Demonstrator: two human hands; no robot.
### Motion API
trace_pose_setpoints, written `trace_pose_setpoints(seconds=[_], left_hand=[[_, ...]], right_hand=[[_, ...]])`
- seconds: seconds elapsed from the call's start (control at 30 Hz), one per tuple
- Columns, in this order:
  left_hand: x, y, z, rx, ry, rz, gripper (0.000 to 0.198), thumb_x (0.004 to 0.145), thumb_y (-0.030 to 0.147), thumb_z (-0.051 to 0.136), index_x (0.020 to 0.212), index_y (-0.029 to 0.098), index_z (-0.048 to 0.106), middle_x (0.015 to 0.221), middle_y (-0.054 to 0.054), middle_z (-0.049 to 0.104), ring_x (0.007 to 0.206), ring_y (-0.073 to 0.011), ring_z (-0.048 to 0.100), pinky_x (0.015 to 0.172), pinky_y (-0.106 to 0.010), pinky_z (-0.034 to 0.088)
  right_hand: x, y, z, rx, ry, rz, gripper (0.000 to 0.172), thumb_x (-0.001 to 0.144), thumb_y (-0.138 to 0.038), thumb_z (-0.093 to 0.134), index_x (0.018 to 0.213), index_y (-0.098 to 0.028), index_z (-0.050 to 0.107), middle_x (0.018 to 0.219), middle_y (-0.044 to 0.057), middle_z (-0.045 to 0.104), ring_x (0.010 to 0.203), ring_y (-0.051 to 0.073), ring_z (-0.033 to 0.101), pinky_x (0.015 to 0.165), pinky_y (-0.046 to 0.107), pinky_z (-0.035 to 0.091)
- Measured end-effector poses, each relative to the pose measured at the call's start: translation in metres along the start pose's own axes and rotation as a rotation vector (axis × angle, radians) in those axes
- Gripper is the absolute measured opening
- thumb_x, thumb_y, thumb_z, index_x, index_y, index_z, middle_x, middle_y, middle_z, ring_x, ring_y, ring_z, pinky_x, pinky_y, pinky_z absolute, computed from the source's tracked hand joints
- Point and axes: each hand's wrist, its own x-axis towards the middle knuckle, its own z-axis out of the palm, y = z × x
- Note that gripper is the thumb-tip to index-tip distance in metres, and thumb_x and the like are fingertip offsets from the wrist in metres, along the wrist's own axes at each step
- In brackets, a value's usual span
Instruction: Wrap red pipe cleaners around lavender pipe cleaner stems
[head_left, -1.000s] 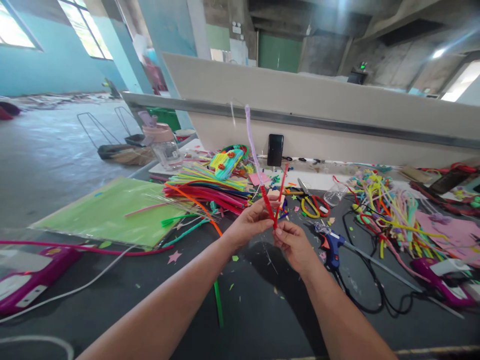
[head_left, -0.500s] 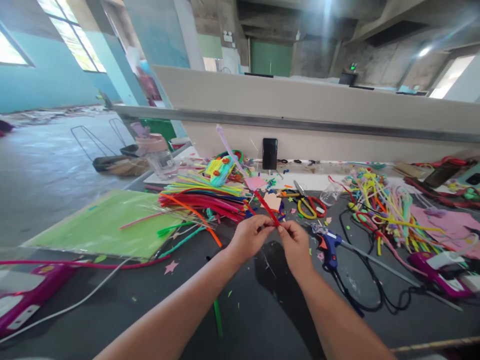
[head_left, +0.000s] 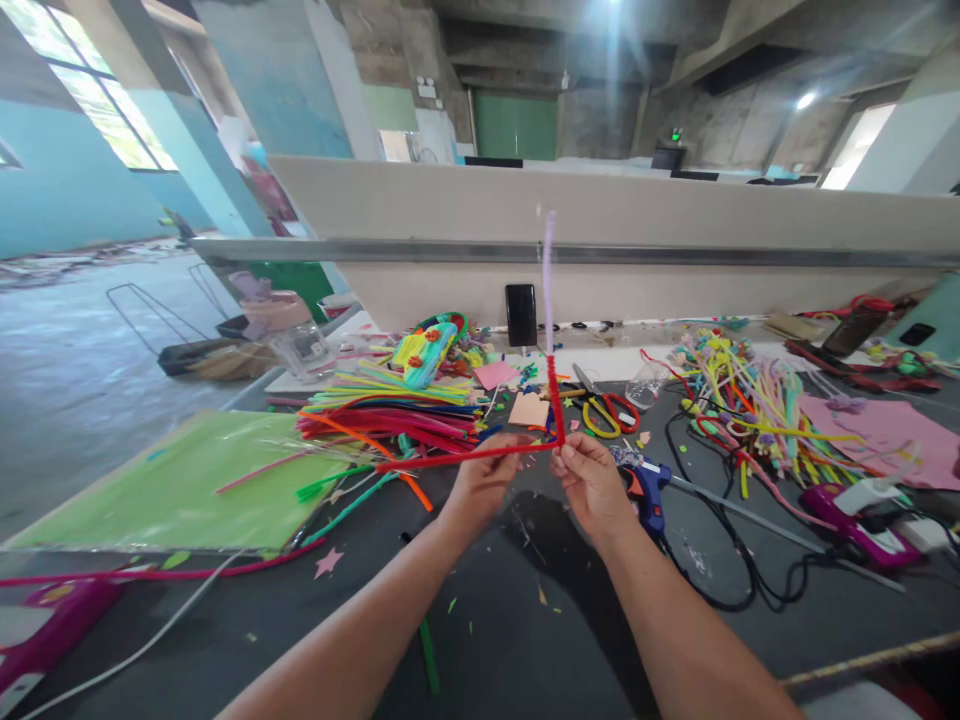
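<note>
A red pipe cleaner (head_left: 450, 458) runs sideways in front of me and bends at nearly a right angle. Its upright part is wound round the lower end of a lavender pipe cleaner (head_left: 549, 285), which stands straight up. My right hand (head_left: 592, 482) pinches the work at the bend, between thumb and forefinger. The fingers of my left hand (head_left: 484, 485) close on the sideways red length, whose free end sticks out to the left. Behind my left hand lies a thick bundle of coloured pipe cleaners (head_left: 397, 400).
Right of my hands lie a blue glue gun (head_left: 652, 495), scissors (head_left: 626, 412) and yellow-handled pliers (head_left: 600, 415). A pile of coloured pipe-cleaner pieces (head_left: 742, 400) is farther right. A phone (head_left: 520, 315) leans at the back panel. Green sheets (head_left: 172, 480) lie left.
The red pipe cleaner now shows a sideways length bent off from the upright part. The lavender stem has swung from leaning left to vertical. My hands have moved slightly apart.
</note>
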Motion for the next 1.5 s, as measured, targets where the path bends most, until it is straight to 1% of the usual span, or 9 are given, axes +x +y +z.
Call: trace_pose_setpoints(seconds=[0.07,0.13,0.23,0.37,0.57,0.77,1.13,1.33,1.5], left_hand=[[0.003,0.004,-0.003,-0.272,-0.042,-0.2,0.027,0.08,0.028,0.055,0.103,0.016,0.065,0.079,-0.005,0.065,0.067,-0.0133,0.058,0.064,-0.026,0.047],[0.004,0.01,-0.006,-0.463,-0.101,-0.302,0.03,0.077,0.032,0.061,0.102,0.016,0.065,0.081,-0.005,0.066,0.067,-0.0127,0.059,0.064,-0.025,0.046],[0.003,0.016,-0.008,-0.529,-0.124,-0.365,0.026,0.068,0.032,0.071,0.086,0.014,0.068,0.073,-0.004,0.065,0.062,-0.0112,0.057,0.06,-0.022,0.044],[0.004,0.013,-0.003,-0.507,-0.046,-0.384,0.025,0.065,0.032,0.074,0.078,0.013,0.065,0.062,0.0,0.062,0.053,-0.0085,0.053,0.054,-0.02,0.04],[0.007,0.004,0.0,-0.487,0.115,-0.372,0.024,0.064,0.033,0.073,0.074,0.013,0.063,0.063,0.001,0.062,0.054,-0.0073,0.052,0.053,-0.019,0.04],[0.007,0.001,0.004,-0.583,0.246,-0.424,0.028,0.06,0.033,0.077,0.075,0.013,0.065,0.068,-0.001,0.066,0.059,-0.0101,0.058,0.058,-0.021,0.045],[-0.007,0.013,0.032,-0.645,0.322,-0.45,0.024,0.057,0.027,0.079,0.073,0.013,0.068,0.067,-0.001,0.068,0.061,-0.0116,0.061,0.064,-0.024,0.048],[-0.007,0.01,0.033,-0.606,0.357,-0.365,0.023,0.057,0.026,0.078,0.071,0.012,0.068,0.062,-0.001,0.066,0.055,-0.0108,0.059,0.056,-0.024,0.048],[-0.005,0.005,0.03,-0.501,0.322,-0.318,0.021,0.06,0.028,0.076,0.072,0.013,0.067,0.062,-0.001,0.066,0.055,-0.0133,0.061,0.06,-0.029,0.052]], right_hand=[[-0.005,0.005,0.004,-0.034,-0.069,0.085,0.011,0.066,-0.024,0.07,0.07,-0.018,0.062,0.062,-0.001,0.055,0.054,0.009,0.043,0.053,0.023,0.032],[-0.009,0.01,0.007,-0.094,-0.12,0.143,0.012,0.067,-0.025,0.07,0.067,-0.017,0.061,0.058,-0.002,0.051,0.053,0.009,0.042,0.053,0.023,0.032],[-0.01,0.015,0.007,-0.182,-0.141,0.156,0.014,0.068,-0.027,0.069,0.065,-0.017,0.06,0.054,-0.004,0.047,0.052,0.009,0.039,0.053,0.022,0.03],[-0.006,0.016,0.004,-0.371,-0.118,0.091,0.016,0.071,-0.03,0.066,0.064,-0.017,0.06,0.054,-0.004,0.047,0.052,0.009,0.039,0.053,0.023,0.028],[-0.007,0.019,0.003,-0.881,0.027,-0.267,0.01,0.076,-0.026,0.059,0.08,-0.02,0.066,0.073,0.001,0.062,0.068,0.016,0.053,0.064,0.027,0.04],[-0.012,0.026,0.005,-1.067,0.031,-0.557,0.028,0.077,-0.016,0.055,0.105,-0.021,0.057,0.1,0.009,0.06,0.094,0.022,0.054,0.082,0.037,0.044],[-0.011,0.023,0.002,-1.256,-0.012,-0.706,0.027,0.078,-0.008,0.047,0.101,-0.017,0.057,0.102,0.011,0.056,0.101,0.022,0.05,0.091,0.039,0.043],[-0.01,0.023,-0.001,-1.165,-0.008,-0.699,0.019,0.085,-0.015,0.046,0.093,-0.021,0.062,0.096,0.009,0.06,0.096,0.019,0.055,0.088,0.036,0.046],[-0.006,0.026,-0.006,-1.064,0.012,-0.649,0.017,0.085,-0.02,0.049,0.091,-0.023,0.065,0.091,0.008,0.063,0.092,0.02,0.057,0.086,0.036,0.046]])
